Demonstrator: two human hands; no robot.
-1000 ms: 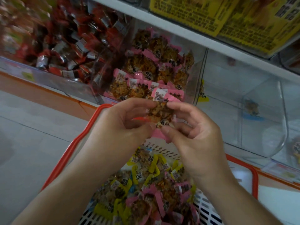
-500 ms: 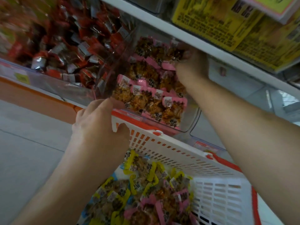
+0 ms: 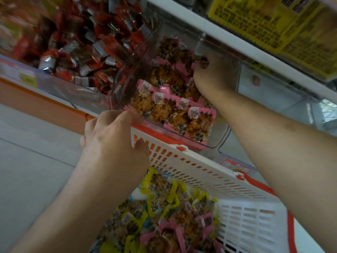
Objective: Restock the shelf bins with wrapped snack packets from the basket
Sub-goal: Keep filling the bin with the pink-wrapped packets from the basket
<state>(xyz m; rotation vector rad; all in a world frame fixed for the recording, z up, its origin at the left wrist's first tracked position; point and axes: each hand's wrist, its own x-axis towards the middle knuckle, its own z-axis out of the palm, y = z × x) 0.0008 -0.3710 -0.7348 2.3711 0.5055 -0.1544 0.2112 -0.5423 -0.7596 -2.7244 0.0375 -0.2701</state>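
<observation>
Her left hand [image 3: 111,136] clamps the basket [image 3: 200,172] rim; right hand [image 3: 213,73] pinches a packet [image 3: 201,61] inside the clear bin [image 3: 221,137].

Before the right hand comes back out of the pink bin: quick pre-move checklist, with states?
1. Right hand inside the pink-packet bin, at the back of the pile: ok.
2. Packet released from the right fingers: cannot tell, something dark shows at the fingertips.
3. Left hand gripping the basket at its rim: ok.
4. Basket sits just below the bin front, tilted: ok.
5. Stock left in the basket, pink packets mixed with yellow packets: ok, but needs sorting on pickup.
6. Room left in the bin: cannot tell, the hand and shelf edge hide the back.
</observation>
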